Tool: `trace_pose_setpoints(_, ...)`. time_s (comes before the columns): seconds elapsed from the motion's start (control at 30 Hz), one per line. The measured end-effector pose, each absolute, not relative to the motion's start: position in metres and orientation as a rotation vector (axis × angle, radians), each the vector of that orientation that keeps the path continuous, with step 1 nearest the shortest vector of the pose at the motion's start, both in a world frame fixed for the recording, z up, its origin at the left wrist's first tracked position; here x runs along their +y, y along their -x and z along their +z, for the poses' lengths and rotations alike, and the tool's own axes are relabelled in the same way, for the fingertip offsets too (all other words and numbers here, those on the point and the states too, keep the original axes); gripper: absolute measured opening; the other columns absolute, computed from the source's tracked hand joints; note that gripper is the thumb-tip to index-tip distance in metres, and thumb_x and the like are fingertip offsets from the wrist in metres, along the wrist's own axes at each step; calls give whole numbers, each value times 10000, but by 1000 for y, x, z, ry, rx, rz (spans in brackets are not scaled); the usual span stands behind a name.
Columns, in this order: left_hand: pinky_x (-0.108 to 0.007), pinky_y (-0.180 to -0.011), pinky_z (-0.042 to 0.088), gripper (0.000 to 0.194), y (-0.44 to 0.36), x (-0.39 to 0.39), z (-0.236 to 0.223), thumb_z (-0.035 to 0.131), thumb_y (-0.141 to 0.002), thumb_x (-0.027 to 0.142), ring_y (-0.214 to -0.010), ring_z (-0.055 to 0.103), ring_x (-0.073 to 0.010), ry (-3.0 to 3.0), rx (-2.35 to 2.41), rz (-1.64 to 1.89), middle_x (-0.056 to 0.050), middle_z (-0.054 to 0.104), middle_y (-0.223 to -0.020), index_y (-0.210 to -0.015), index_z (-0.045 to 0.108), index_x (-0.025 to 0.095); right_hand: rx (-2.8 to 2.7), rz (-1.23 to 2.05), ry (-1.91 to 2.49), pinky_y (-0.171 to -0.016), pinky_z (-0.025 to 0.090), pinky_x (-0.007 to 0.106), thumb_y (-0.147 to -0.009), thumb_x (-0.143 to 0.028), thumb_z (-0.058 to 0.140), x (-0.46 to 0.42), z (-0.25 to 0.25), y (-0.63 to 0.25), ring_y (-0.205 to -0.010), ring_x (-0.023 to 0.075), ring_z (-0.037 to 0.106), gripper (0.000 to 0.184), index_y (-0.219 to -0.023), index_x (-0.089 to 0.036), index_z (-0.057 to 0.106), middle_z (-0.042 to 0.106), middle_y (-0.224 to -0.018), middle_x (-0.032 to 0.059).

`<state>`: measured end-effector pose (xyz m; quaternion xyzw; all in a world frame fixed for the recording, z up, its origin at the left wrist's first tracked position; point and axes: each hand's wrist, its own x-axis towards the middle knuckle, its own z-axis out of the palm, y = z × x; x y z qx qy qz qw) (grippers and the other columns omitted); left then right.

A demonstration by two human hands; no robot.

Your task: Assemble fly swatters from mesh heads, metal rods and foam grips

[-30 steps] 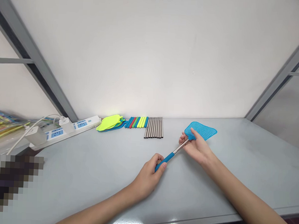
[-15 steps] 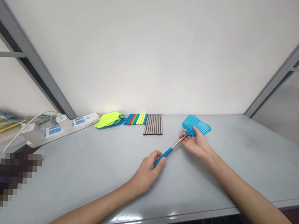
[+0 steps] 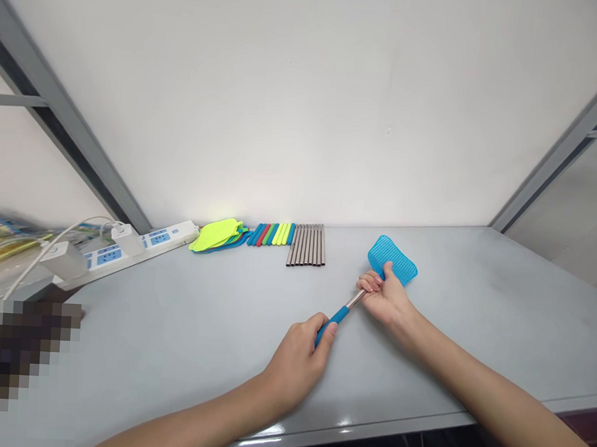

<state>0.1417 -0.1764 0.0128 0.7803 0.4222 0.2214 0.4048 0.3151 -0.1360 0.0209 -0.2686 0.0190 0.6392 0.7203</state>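
A fly swatter (image 3: 356, 298) with a blue perforated head, a metal rod and a blue grip slants over the table between my hands. My left hand (image 3: 304, 357) is wrapped round the blue grip at its near end. Up at the other end, my right hand (image 3: 385, 295) is closed round the rod where it meets the head, its thumb pressed on the blue mesh. Part of the rod's top is hidden by those fingers.
Along the back lie stacked yellow, red and blue swatter heads (image 3: 216, 236), a row of coloured grips (image 3: 272, 235) and several metal tubes (image 3: 307, 245). At left is a white power strip (image 3: 150, 244) with plugged-in chargers (image 3: 65, 260). The grey table (image 3: 197, 338) meets a white wall.
The swatter's head has turned and tipped slightly. My right fingers have curled tighter round the rod, and my left hand has shifted a little toward the right and nearer me.
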Motion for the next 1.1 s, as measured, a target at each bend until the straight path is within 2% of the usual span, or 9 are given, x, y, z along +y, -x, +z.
trace_pose_setpoints(0.13, -221, -446, 201, 322, -146, -180, 13, 285, -817, 425, -451, 262, -79, -1935, 1030, 559, 51, 300, -502, -629, 376, 181, -34, 1349, 551, -278, 213, 149, -854, -449, 248, -142, 29, -313, -302, 41, 172, 445, -505, -174, 216, 207, -389, -75)
trace_pose_setpoints(0.3, -208, -400, 183, 347, -147, -174, 16, 332, -789, 474, -411, 250, -58, -1657, 916, 531, 62, 279, -482, -622, 376, 173, -103, 1292, 542, -277, 193, 148, -842, -463, 281, -146, 31, -309, -297, 49, 164, 397, -594, -181, 411, 187, -370, -90)
trace_pose_setpoints(0.47, -172, -325, 58, 316, -143, -165, 22, 374, -768, 493, -338, 72, -28, -998, 699, 306, 105, 170, -447, -720, 394, 181, -87, 1271, 512, -287, 196, 156, -838, -485, 261, -149, 33, -306, -293, 50, 180, 402, -718, -188, 503, 189, -355, -93)
trace_pose_setpoints(0.57, -169, -327, 32, 309, -143, -161, 24, 398, -760, 484, -351, 46, -28, -868, 642, 239, 104, 144, -461, -741, 412, 176, -53, 1288, 484, -283, 196, 162, -837, -484, 269, -148, 35, -307, -295, 56, 187, 396, -801, -185, 525, 192, -359, -93)
trace_pose_setpoints(0.7, -180, -343, 89, 382, -144, -160, 25, 311, -765, 541, -354, 98, -37, -1178, 729, 285, 92, 198, -472, -752, 427, 178, -44, 1345, 464, -290, 214, 163, -839, -462, 295, -146, 34, -313, -303, 56, 206, 372, -857, -174, 530, 209, -374, -91)
trace_pose_setpoints(0.8, -211, -427, 226, 390, -142, -158, 24, 300, -779, 517, -417, 291, -74, -1743, 926, 404, 48, 340, -497, -685, 456, 172, -73, 1334, 483, -314, 254, 172, -815, -463, 357, -144, 32, -316, -323, 58, 236, 342, -872, -172, 530, 228, -393, -87)
trace_pose_setpoints(0.87, -235, -506, 259, 347, -138, -156, 23, 315, -796, 467, -518, 389, -113, -2059, 1056, 465, 10, 431, -569, -661, 453, 179, -96, 1332, 500, -340, 291, 181, -794, -452, 406, -143, 32, -316, -344, 62, 266, 316, -872, -172, 532, 245, -411, -83)
trace_pose_setpoints(0.97, -258, -536, 248, 293, -135, -154, 19, 293, -820, 408, -579, 419, -146, -2248, 1228, 429, -19, 467, -640, -669, 414, 188, -138, 1341, 499, -387, 344, 196, -779, -436, 440, -144, 33, -315, -379, 66, 313, 297, -879, -172, 534, 273, -445, -75)
trace_pose_setpoints(1.1, -264, -554, 262, 265, -135, -155, 15, 246, -842, 364, -593, 398, -143, -2273, 1202, 491, -9, 443, -664, -669, 351, 193, -248, 1299, 471, -418, 357, 194, -760, -455, 464, -147, 39, -314, -403, 65, 335, 318, -903, -182, 540, 277, -465, -76)
